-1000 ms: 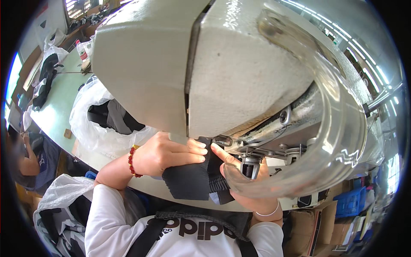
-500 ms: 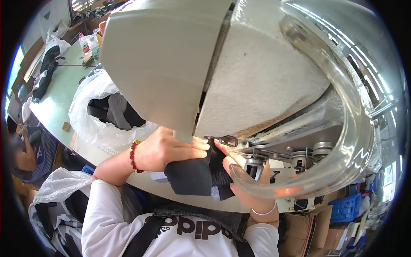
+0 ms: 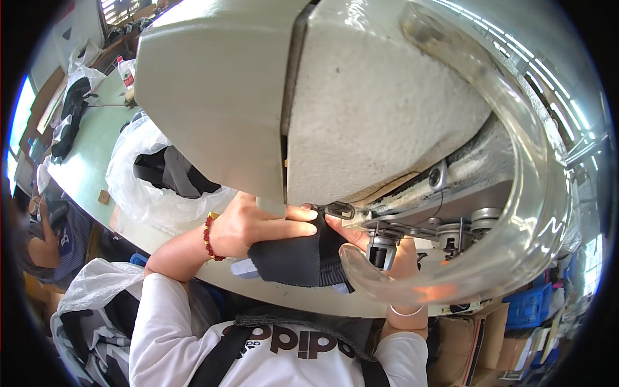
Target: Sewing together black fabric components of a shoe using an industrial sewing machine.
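Under the pale sewing machine head, a dark grey piece of fabric with a ribbed black strip hangs toward me over the table edge. My left hand is closed on its upper left part, fingers straight and pressed together; its thumb is hidden. From the other side my right hand grips the fabric's upper right edge with its fingertips, beside a small dark metal loop. The machine's metal parts and clear curved guard partly cover this hand. The needle itself is hidden.
A white plastic bag of dark and grey pieces lies on the table to the left. Another stuffed bag stands lower left, near a seated person. Blue crate and cardboard boxes stand right.
The fabric's lower edge has swung up and to the right, and more of the ribbed strip lies sideways. Both hands keep their hold near the loop. My view has shifted slightly.
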Demonstrator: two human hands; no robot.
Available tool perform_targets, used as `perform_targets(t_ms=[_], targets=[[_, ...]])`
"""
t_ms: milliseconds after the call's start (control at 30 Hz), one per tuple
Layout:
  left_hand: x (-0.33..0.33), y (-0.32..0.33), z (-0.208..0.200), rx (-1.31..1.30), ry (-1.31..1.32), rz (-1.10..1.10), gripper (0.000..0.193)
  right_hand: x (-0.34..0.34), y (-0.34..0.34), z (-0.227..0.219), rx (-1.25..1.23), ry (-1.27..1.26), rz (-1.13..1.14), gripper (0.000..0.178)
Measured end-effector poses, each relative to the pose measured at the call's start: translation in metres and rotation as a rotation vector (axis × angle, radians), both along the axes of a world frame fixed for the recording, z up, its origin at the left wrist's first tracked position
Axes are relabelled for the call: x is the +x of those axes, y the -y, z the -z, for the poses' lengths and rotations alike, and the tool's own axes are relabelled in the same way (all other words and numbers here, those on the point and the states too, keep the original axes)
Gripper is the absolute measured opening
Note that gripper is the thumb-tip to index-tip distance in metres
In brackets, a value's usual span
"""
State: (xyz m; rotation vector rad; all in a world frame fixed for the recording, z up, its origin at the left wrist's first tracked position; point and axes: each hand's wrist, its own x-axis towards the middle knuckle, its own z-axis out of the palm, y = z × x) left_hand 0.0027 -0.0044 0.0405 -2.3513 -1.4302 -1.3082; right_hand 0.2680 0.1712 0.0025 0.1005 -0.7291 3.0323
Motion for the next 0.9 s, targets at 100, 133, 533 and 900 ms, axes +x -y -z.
perform_targets(t_ms=[100,133,533,900], targets=[[0.003,0.001,0.019,-0.163,0.522,0.024,0.029,0.000,0.004,-0.009,0.161,0.086,0.123,0.089],[0.007,0.000,0.025,-0.143,0.758,-0.001,0.029,0.000,0.004,-0.011,0.200,0.115,0.151,0.087],[0.004,0.004,0.011,-0.189,0.437,0.130,0.024,-0.004,0.008,-0.004,0.376,0.377,0.281,0.067],[0.007,0.000,0.003,0.053,0.017,-0.014,0.025,0.005,0.004,0.035,-0.365,-0.134,0.155,0.076]])
